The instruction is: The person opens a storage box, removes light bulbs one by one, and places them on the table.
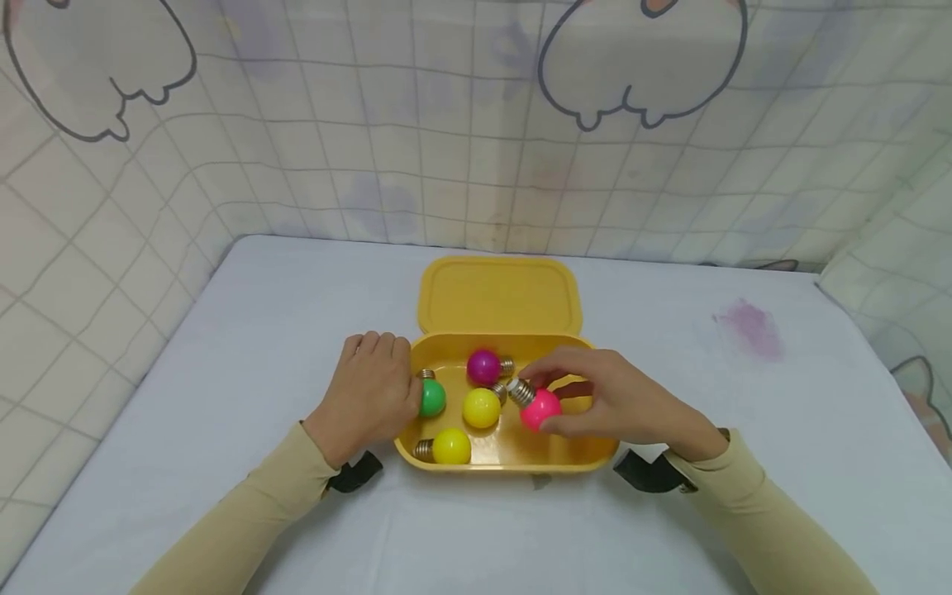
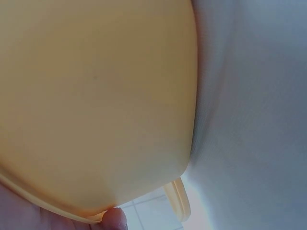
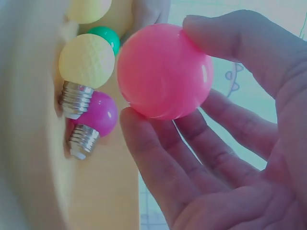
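Observation:
My right hand (image 1: 613, 397) pinches a pink light bulb (image 1: 540, 410) between thumb and fingers, over the right part of a yellow plastic box (image 1: 513, 469). In the right wrist view the round pink bulb (image 3: 163, 72) fills the grip. My left hand (image 1: 375, 392) grips the box's left rim; in the left wrist view its fingertips (image 2: 115, 218) curl over that rim. Inside the box lie a purple bulb (image 1: 483, 367), a green bulb (image 1: 433, 398) beside the left thumb, a yellow bulb (image 1: 481, 408) in the middle and another yellow bulb (image 1: 450, 447) near the front wall.
The box's yellow lid (image 1: 498, 296) lies open behind it. A white cloth (image 1: 297, 289) with a purple stain (image 1: 753, 329) at the right covers the table. Behind hangs a checked curtain (image 1: 446, 149). A dark cable (image 1: 922, 372) shows at the far right.

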